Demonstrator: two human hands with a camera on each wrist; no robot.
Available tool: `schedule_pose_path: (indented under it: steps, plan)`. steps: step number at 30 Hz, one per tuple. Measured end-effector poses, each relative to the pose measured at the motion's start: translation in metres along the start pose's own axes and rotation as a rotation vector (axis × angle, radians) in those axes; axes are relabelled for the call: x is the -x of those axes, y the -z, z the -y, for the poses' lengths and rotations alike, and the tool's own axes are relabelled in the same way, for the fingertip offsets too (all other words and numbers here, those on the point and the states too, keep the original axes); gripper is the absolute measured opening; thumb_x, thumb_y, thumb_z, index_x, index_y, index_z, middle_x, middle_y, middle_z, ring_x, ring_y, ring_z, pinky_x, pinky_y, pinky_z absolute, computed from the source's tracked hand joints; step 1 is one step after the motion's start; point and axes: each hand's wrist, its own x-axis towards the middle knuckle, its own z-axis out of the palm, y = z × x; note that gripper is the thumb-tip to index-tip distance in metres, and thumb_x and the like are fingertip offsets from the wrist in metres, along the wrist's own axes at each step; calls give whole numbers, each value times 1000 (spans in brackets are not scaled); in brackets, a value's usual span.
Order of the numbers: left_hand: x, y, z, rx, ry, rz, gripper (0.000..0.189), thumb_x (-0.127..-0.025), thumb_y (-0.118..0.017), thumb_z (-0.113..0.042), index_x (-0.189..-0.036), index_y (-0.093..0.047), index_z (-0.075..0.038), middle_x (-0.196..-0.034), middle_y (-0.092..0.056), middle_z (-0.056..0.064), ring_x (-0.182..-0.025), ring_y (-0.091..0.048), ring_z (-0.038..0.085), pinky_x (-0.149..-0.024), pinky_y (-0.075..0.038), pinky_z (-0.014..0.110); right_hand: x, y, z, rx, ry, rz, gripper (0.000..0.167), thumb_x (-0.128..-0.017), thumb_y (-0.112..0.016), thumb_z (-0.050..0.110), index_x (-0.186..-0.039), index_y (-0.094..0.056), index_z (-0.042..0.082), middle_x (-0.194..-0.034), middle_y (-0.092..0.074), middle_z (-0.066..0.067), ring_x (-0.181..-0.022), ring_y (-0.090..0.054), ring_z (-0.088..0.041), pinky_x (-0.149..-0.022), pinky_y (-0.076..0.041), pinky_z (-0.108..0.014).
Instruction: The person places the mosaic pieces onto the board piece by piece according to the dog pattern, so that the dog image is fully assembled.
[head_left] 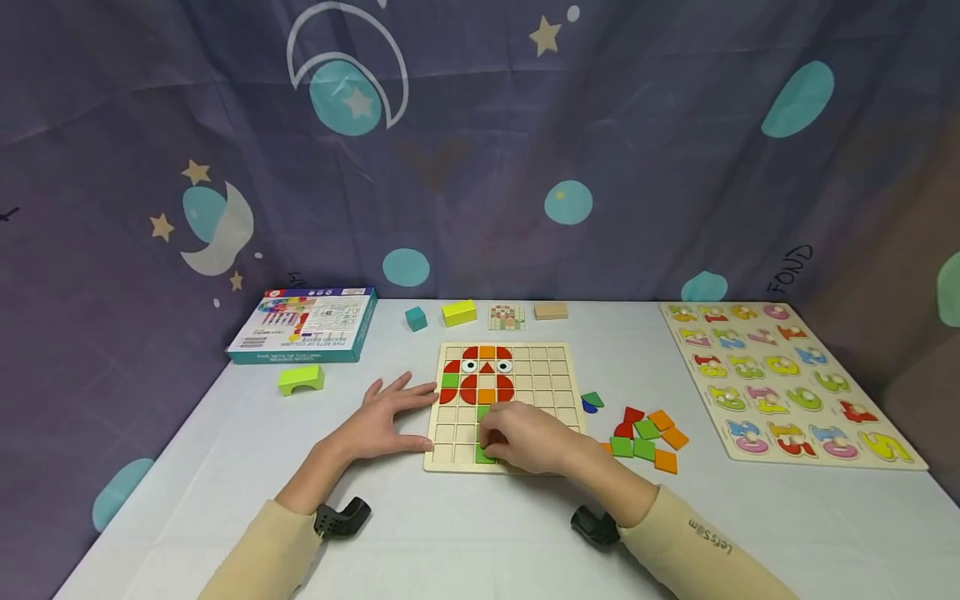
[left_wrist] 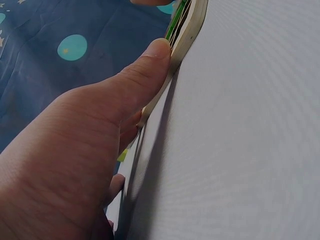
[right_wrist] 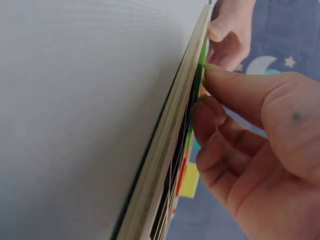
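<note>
A wooden grid board (head_left: pixel 549 396) lies flat at the middle of the table, its upper part filled with red, orange and green pieces and two eye tiles (head_left: pixel 469 366). My left hand (head_left: pixel 375 423) rests at the board's left edge, thumb and fingers spread and touching its side. Over the lower middle of the grid, my right hand (head_left: pixel 528 437) has curled fingers, with thumb and fingertip pinching a green square tile (head_left: pixel 483 456) down at the surface. In the right wrist view the thumb tip meets the green tile (right_wrist: pixel 199 75). My fingers cover part of the green column.
Loose tiles (head_left: pixel 643 450) in green, orange and red lie right of the board, near green and blue pieces (head_left: pixel 592 401). A number puzzle (head_left: pixel 795 383) is at far right. Behind stand a pattern card (head_left: pixel 507 317), blocks (head_left: pixel 459 313) and a box (head_left: pixel 303 325); a green arch (head_left: pixel 302 380) sits left.
</note>
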Motion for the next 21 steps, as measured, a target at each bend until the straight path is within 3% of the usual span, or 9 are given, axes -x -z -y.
schedule_pose_path:
  steps: [7, 14, 21]
  plan:
    - [0, -1, 1, -1, 6, -2, 78, -79, -83, -52, -144, -59, -16, -155, -46, -2, -152, -15, 37, -115, 1, 67, 7, 7, -9, -109, -59, -18, 7, -90, -78, 17, -91, -71, 16, -80, -59, 13, -75, -54, -10, -73, -50, -28]
    - [0, -1, 1, 7, -9, -6, 79, -79, -83, -51, -144, -59, -14, -154, -46, -1, -151, -16, 39, -114, 1, 68, 24, 26, -35, -261, -94, -81, 9, -90, -77, 12, -96, -70, 11, -81, -61, 9, -75, -56, -11, -67, -50, -27]
    - [-1, -1, 3, 10, -23, -15, 78, -79, -83, -52, -144, -60, -15, -154, -47, -1, -150, -18, 40, -113, 0, 71, 48, 49, -60, -272, -185, -137, 12, -91, -76, 10, -100, -70, 9, -85, -62, 5, -77, -58, -16, -65, -49, -29]
